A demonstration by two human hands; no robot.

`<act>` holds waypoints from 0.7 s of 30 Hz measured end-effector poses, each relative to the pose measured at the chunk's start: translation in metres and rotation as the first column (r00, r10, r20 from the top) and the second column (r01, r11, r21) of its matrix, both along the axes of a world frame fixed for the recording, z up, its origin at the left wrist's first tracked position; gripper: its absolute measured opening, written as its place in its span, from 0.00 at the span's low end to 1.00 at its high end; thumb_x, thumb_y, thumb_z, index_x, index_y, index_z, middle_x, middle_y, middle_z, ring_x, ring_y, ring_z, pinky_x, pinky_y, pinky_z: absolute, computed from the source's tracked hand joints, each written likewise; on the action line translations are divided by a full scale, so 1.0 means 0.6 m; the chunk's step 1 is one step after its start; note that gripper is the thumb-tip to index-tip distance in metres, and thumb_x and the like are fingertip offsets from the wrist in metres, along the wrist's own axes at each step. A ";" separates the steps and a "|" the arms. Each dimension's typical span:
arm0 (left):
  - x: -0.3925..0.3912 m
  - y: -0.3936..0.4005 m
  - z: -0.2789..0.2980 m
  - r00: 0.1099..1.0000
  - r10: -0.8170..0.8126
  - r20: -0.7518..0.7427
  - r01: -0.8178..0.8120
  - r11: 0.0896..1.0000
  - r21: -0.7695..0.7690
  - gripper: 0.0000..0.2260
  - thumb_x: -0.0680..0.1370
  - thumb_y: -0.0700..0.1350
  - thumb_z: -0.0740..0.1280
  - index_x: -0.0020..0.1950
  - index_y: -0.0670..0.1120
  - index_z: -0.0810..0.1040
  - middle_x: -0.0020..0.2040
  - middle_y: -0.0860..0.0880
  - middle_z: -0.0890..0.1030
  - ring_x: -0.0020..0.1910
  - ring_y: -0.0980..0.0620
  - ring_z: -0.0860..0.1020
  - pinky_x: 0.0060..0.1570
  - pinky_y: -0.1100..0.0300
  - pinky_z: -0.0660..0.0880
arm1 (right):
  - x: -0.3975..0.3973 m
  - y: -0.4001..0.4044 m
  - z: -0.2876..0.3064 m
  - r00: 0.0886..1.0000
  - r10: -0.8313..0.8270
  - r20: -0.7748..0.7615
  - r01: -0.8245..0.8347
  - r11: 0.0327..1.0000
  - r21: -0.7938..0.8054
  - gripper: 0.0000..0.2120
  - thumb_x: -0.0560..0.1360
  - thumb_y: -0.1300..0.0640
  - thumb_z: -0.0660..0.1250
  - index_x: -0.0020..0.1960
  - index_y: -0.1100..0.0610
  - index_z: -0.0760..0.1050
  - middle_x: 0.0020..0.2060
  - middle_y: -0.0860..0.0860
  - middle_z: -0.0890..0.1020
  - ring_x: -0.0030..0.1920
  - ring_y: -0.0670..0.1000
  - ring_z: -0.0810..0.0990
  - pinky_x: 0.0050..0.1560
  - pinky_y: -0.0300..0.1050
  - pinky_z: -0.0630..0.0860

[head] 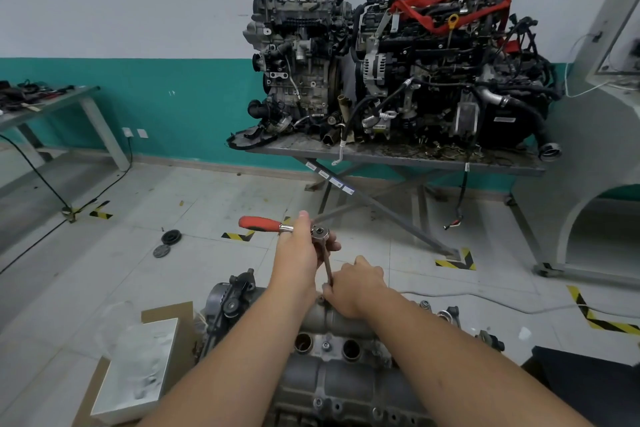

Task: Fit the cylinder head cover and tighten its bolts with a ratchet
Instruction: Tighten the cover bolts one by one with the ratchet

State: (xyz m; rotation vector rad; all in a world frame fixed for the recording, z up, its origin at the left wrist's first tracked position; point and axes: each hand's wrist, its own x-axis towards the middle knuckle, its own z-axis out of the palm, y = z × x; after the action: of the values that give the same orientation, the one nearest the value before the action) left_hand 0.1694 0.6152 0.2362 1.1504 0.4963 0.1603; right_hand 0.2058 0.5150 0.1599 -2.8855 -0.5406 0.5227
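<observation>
Bolt-tightening step underway. Left hand (300, 246) grips the ratchet (277, 226) at its head, red handle sticking out left. Right hand (351, 284) pinches the extension (327, 267) low, steadying the socket on a bolt at the cover's (332, 319) far edge. Cover: grey cast metal, already seated on the engine, w/ two open plug wells. Next, prob.: swing the handle, keeping the ext. upright.
</observation>
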 end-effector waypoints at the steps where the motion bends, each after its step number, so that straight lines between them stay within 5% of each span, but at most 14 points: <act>1: -0.002 0.000 0.004 0.999 -0.037 -0.003 0.037 0.999 0.035 0.14 0.84 0.53 0.58 0.49 0.43 0.74 0.32 0.46 0.81 0.32 0.49 0.82 0.40 0.54 0.77 | 0.000 0.000 -0.001 1.000 -0.005 -0.006 0.005 1.000 -0.001 0.18 0.79 0.45 0.55 0.59 0.54 0.77 0.60 0.58 0.75 0.63 0.63 0.70 0.62 0.64 0.65; 10: -0.010 0.003 0.028 0.986 -0.141 -0.093 0.159 0.958 0.237 0.18 0.84 0.51 0.54 0.46 0.40 0.76 0.34 0.46 0.83 0.37 0.49 0.85 0.51 0.51 0.77 | 0.002 -0.002 -0.003 0.999 -0.037 -0.040 0.038 0.999 0.014 0.19 0.79 0.45 0.56 0.61 0.54 0.76 0.63 0.59 0.73 0.65 0.63 0.68 0.63 0.62 0.65; 13: -0.007 0.000 0.040 0.971 -0.144 -0.191 0.201 0.923 0.329 0.18 0.84 0.51 0.53 0.52 0.40 0.76 0.39 0.44 0.85 0.36 0.53 0.85 0.42 0.55 0.73 | 0.003 -0.003 -0.001 0.997 -0.040 -0.060 0.041 0.999 0.022 0.19 0.79 0.44 0.56 0.61 0.52 0.77 0.64 0.58 0.73 0.66 0.62 0.66 0.64 0.62 0.64; 16: 0.002 0.001 0.058 0.951 -0.163 -0.262 0.262 0.875 0.407 0.14 0.83 0.47 0.53 0.54 0.40 0.74 0.39 0.45 0.83 0.34 0.53 0.84 0.37 0.56 0.70 | -0.001 -0.003 0.005 1.000 -0.018 -0.012 0.017 0.998 -0.053 0.20 0.81 0.42 0.49 0.54 0.50 0.76 0.51 0.54 0.74 0.62 0.58 0.66 0.53 0.57 0.67; 19: 0.016 0.007 0.080 0.903 -0.251 -0.348 0.411 0.738 0.535 0.10 0.80 0.42 0.54 0.52 0.40 0.74 0.39 0.48 0.83 0.34 0.51 0.83 0.35 0.57 0.69 | -0.004 0.000 0.008 0.999 -0.051 0.018 0.052 0.997 -0.058 0.22 0.81 0.41 0.45 0.52 0.49 0.76 0.45 0.52 0.71 0.57 0.56 0.65 0.47 0.53 0.65; 21: 0.029 0.004 0.090 0.863 -0.310 -0.399 0.506 0.518 0.690 0.09 0.81 0.42 0.55 0.52 0.41 0.74 0.41 0.47 0.83 0.37 0.49 0.80 0.33 0.58 0.69 | -0.004 -0.001 0.007 0.999 -0.027 0.027 0.029 0.996 -0.083 0.23 0.82 0.42 0.46 0.55 0.50 0.76 0.48 0.53 0.73 0.58 0.56 0.66 0.48 0.54 0.66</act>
State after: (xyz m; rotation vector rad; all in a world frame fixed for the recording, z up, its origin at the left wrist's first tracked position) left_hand 0.1867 0.6176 0.2901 2.1574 0.3271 -0.2144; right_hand 0.2036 0.5146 0.1642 -2.9782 -0.4932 0.5159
